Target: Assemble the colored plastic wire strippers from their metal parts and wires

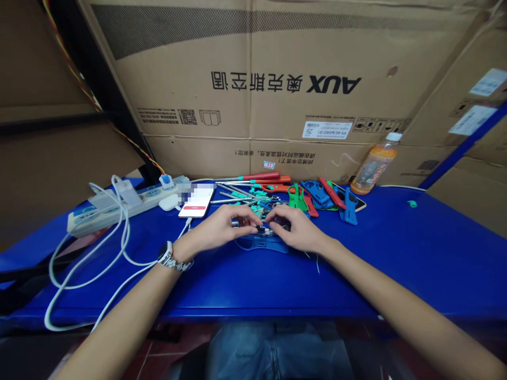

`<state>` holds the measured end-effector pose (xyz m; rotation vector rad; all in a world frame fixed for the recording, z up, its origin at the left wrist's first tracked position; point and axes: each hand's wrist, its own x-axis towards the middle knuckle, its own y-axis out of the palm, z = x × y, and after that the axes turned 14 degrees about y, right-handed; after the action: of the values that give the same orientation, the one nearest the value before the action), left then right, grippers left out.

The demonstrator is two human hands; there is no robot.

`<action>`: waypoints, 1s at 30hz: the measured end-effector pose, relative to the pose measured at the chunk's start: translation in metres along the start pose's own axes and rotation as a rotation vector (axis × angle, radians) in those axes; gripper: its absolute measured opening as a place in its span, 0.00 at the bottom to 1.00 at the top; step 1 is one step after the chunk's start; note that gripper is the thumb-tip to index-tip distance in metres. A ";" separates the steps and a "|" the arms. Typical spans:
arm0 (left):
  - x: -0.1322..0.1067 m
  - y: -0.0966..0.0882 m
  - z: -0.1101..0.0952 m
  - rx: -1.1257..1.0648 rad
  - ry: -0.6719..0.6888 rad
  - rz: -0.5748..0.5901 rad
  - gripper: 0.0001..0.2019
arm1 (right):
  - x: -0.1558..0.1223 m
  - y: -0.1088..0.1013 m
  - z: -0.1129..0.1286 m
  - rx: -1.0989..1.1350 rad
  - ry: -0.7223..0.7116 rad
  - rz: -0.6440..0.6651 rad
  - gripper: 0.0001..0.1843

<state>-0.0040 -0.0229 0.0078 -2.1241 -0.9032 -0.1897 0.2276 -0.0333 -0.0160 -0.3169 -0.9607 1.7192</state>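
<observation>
At far left we are seeing a power strip (152, 196), with a lit phone (200, 200) lying near it. Our left hand (219, 228) is pinching a small black part (260, 228) in its fingers, just above a blue casing (259, 242) on the table (277, 290). Our right hand (301, 229) is bending its fingers beside that part; we are not confirming its grip. Farther right, a green clip-shaped piece (297, 199) is lying, and a bottle (372, 170) is standing.

Glossy blue worktop (400, 258), shiny under the light. Tall tan printed cardboard panel (178, 58) behind, slanted black post (101, 74) left, reddish tiled floor (164, 345) below.
</observation>
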 end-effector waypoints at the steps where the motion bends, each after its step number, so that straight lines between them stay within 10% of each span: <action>1: 0.000 0.000 0.001 0.001 -0.010 0.006 0.09 | -0.001 -0.001 0.001 0.063 0.025 0.026 0.06; 30: -0.009 0.006 0.004 0.245 -0.001 0.275 0.04 | -0.013 0.006 0.005 -0.131 -0.154 0.176 0.04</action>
<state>-0.0074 -0.0271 -0.0022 -1.9910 -0.5926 0.0604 0.2247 -0.0477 -0.0206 -0.3682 -1.1908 1.8644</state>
